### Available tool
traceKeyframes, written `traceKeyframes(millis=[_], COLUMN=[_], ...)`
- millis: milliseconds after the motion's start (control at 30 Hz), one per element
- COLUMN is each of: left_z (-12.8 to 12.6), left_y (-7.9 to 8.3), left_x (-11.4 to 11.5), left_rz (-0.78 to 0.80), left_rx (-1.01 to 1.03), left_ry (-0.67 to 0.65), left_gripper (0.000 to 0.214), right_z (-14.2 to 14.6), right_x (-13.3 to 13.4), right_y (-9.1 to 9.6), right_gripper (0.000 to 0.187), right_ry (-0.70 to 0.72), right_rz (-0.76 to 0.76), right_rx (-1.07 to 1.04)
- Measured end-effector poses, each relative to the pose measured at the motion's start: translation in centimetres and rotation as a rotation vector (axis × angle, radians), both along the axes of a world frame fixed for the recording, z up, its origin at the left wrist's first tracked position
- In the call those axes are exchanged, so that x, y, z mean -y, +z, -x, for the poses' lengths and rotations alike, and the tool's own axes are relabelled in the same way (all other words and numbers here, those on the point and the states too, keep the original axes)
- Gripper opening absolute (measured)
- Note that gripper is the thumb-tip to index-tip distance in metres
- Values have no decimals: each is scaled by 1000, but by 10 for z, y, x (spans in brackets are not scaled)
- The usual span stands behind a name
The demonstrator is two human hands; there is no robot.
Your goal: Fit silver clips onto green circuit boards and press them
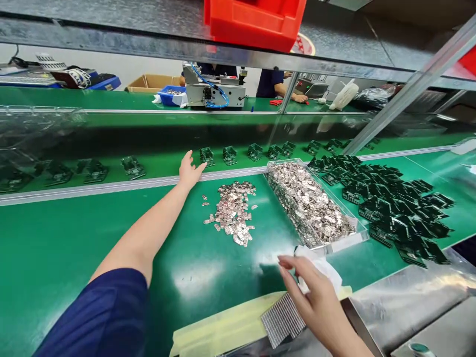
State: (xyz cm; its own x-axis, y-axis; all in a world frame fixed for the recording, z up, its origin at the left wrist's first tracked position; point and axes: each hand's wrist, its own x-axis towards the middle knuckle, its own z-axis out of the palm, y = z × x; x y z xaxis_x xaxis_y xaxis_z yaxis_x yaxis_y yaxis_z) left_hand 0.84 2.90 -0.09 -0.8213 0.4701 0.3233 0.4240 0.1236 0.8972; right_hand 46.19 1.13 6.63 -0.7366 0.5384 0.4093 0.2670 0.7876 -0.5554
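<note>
**Left hand at the belt edge, right hand on a white cloth**

Nearest, at five o'clock, a white cloth (323, 267) is held under the right hand (316, 297), fingers loosely curled. At twelve o'clock lies a loose pile of metal clips (232, 212). Beyond it the left hand (189, 171), open and empty, is stretched to a green part (207, 156) on the conveyor belt (111, 148), long axis left-right.

Small dark green board (207, 155) upright on the conveyor belt, at the left hand's (189, 171) fingertips.

A red bin (255, 20) sits overhead; a cardboard box (150, 82) (open) stands far back.
</note>
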Motion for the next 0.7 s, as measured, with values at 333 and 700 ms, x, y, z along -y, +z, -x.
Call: traceKeyframes(millis=[333,700], left_z=[64,117], left_y=[4,13], left_x=[191,167], left_rz=[342,601], left_rx=[-155,-48], left_ry=[439,314], left_gripper=[90,113], right_z=[175,208], right_x=[-20,-2], right_y=[-20,-32], right_gripper=[21,13], right_ry=[238,265], right_rz=[-125,-255], right_rx=[377,441])
